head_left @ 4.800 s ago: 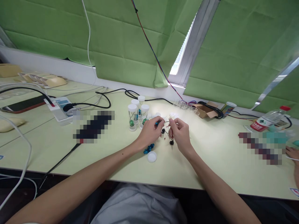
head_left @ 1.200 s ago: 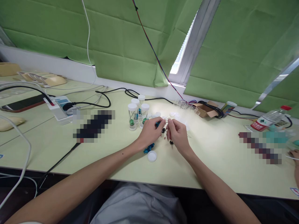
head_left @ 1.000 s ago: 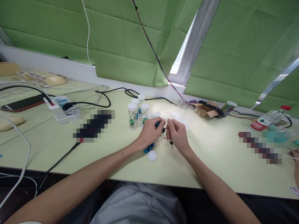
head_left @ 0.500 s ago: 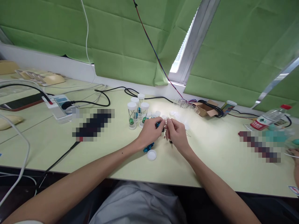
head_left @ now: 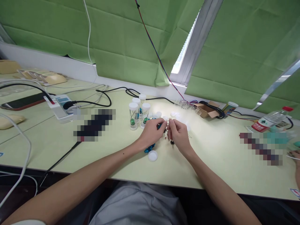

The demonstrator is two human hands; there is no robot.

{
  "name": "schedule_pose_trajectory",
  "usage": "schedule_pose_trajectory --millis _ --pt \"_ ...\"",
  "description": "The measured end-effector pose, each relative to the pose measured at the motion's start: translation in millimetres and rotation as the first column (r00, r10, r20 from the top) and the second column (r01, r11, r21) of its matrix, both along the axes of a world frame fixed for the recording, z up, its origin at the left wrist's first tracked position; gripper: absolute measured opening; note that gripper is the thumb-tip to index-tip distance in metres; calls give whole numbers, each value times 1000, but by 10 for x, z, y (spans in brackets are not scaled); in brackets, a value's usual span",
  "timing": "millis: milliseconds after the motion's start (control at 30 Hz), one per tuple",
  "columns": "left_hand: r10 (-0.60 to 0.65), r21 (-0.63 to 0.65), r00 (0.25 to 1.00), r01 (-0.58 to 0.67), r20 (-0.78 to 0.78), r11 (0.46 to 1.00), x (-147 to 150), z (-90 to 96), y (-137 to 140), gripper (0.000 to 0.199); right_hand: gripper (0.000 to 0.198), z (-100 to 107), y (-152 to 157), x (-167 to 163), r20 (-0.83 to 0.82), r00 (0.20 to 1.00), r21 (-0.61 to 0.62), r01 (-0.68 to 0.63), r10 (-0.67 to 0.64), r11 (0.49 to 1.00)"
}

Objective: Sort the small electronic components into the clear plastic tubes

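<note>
My left hand (head_left: 152, 130) is closed on a small blue part (head_left: 160, 125), most of it hidden by the fingers. Close beside it, my right hand (head_left: 180, 133) pinches a thin wire-like piece, too fine to make out fully. A small black piece (head_left: 172, 142) shows just under the right hand. Below the left wrist lie blue parts (head_left: 149, 148), with a round white lid (head_left: 152, 156) in front of them. Clear tubes with white caps (head_left: 133, 116) stand upright behind the left hand, green and blue pieces inside.
Loose white caps (head_left: 174, 114) lie behind the hands, near clear empty tubes (head_left: 193, 109) and an open cardboard box (head_left: 208, 109). To the left are a power strip (head_left: 61, 107) and cables. A bottle (head_left: 269, 120) and another person's hand (head_left: 295, 153) are at right.
The right hand has shifted slightly right, so the gap between the two hands' fingertips is a little wider. The view has moved slightly; the things on the table stay put.
</note>
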State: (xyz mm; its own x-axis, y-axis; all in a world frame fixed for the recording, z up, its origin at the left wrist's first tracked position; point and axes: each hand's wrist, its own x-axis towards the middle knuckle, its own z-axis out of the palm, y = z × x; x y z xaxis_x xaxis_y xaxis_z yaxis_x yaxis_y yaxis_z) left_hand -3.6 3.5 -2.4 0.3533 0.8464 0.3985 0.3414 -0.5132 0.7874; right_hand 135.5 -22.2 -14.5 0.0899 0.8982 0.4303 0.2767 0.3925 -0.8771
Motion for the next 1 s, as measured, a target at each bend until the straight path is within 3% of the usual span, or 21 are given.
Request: schedule_pose_trajectory --millis 267,1000 --pt "-68 -149 985 92 159 984 -15 14 4 35 47 -1 -6 -1 4 1000 0 -1 1 1000" --pt "-85 -300 953 176 292 938 -6 -31 91 29 46 29 -1 10 -10 1000 -19 18 -18 1000"
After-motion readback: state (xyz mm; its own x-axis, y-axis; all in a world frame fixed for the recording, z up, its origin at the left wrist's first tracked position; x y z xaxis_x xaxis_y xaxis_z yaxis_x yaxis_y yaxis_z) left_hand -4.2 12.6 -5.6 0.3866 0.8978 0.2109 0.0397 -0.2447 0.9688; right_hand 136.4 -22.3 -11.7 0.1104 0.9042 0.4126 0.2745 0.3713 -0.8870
